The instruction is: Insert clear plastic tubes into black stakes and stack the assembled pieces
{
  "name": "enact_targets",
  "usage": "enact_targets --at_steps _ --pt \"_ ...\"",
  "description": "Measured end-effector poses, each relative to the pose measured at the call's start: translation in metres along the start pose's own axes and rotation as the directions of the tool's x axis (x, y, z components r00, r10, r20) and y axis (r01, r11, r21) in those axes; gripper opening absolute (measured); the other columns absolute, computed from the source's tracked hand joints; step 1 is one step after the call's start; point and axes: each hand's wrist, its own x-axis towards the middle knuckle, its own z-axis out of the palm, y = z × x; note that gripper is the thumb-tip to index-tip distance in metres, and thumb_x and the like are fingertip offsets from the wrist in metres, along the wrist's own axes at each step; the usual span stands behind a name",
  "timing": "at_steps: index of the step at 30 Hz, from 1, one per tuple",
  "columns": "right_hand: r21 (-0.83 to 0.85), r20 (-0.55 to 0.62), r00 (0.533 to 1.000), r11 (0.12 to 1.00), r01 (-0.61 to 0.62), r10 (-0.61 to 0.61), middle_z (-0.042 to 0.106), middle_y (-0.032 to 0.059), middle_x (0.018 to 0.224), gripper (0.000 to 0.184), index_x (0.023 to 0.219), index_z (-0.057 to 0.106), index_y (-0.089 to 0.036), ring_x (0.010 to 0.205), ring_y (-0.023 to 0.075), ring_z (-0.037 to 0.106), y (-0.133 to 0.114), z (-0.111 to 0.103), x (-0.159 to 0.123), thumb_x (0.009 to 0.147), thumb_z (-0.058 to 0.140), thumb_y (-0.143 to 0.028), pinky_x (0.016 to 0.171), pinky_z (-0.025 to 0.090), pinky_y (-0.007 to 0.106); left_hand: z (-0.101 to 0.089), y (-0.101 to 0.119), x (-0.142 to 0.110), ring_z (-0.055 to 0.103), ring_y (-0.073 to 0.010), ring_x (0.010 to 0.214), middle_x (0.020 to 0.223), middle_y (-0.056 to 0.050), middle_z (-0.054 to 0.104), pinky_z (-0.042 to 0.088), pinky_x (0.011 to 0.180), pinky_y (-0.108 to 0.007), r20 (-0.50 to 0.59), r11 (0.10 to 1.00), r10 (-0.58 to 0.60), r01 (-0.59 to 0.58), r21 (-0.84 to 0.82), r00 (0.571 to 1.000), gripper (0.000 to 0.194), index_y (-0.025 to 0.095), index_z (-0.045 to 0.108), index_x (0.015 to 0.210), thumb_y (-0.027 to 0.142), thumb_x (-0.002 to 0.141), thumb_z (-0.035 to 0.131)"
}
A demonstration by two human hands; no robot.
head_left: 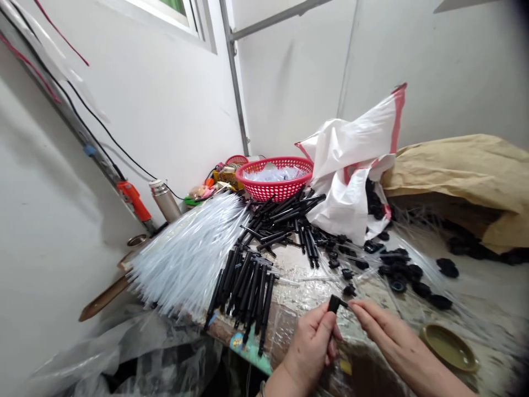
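My left hand (309, 343) is closed around a small black plastic part (333, 304), its thick end standing up between thumb and fingers. From that part a thin black stub points right, and the fingertips of my right hand (382, 326) pinch its tip. Whether the stub is a separate piece I cannot tell. Left of my hands lie several black plastic tubes with narrow tips (248, 286) in a row at the table edge. Just beyond my fingers are small black caps (349, 290) and clear thin tubes.
A big bundle of clear plastic tubes (185, 253) lies at left. Behind are a heap of black tubes (273, 220), a red basket (275, 191) and a white sack (351, 149). Black round pieces (399, 270) and a bowl of liquid (450, 348) are at right.
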Motion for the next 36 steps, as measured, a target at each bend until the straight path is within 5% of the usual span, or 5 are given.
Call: enact_targets --at_steps 4,9,14,28,36 --pt "0.021 -0.045 0.997 0.998 -0.055 0.056 0.064 0.0082 0.110 0.048 0.108 0.059 -0.024 0.099 0.0241 0.061 0.003 0.000 -0.007 0.080 0.040 -0.058 0.084 0.050 0.033 -0.038 0.025 -0.010 0.041 -0.0071 0.041 0.060 0.004 0.047 0.033 0.037 -0.019 -0.299 0.959 0.195 -0.117 0.258 0.934 0.035 0.016 0.056 0.091 0.046 0.087 0.040" --pt "0.041 0.167 0.981 0.995 0.091 -0.097 0.066 0.0064 0.097 0.035 0.093 0.063 -0.023 0.093 0.0204 0.060 0.006 0.016 -0.013 0.087 0.038 -0.047 0.083 0.047 0.030 -0.123 0.063 -0.002 0.055 -0.0169 0.067 0.072 -0.004 0.056 0.047 0.064 -0.030 -0.517 0.643 0.573 0.043 0.765 0.636 0.035 0.014 0.061 0.089 0.040 0.088 0.036" --pt "0.005 0.257 0.954 0.987 0.162 -0.158 0.064 0.0060 0.084 0.034 0.086 0.061 -0.019 0.080 0.0191 0.059 -0.010 0.028 0.007 0.090 0.034 -0.040 0.074 0.046 0.030 -0.173 0.071 0.027 0.054 -0.0223 0.072 0.068 -0.005 0.056 0.044 0.075 -0.039 -0.493 0.536 0.614 0.133 0.834 0.617 0.031 0.016 0.066 0.079 0.032 0.084 0.040" --pt "-0.538 0.186 0.973 0.814 0.216 -0.135 0.055 0.0155 0.117 0.034 0.107 0.059 -0.012 0.109 0.0283 0.045 -0.080 0.115 0.180 0.078 0.046 0.000 0.083 0.041 0.036 -0.198 0.037 0.037 0.054 -0.0291 0.102 0.105 -0.016 0.061 0.038 0.093 -0.046 -0.538 0.472 0.588 0.284 0.834 0.603 0.044 0.011 0.059 0.114 0.037 0.084 0.038" --pt "-0.501 0.189 0.978 0.848 0.174 -0.089 0.065 0.0113 0.094 0.018 0.093 0.063 -0.014 0.089 0.0226 0.056 -0.072 0.075 0.167 0.086 0.049 -0.024 0.072 0.042 0.030 -0.170 0.067 0.010 0.054 -0.0282 0.103 0.117 -0.019 0.054 0.041 0.093 -0.044 -0.534 0.590 0.677 0.061 0.805 0.507 0.053 0.009 0.052 0.122 0.045 0.084 0.042"
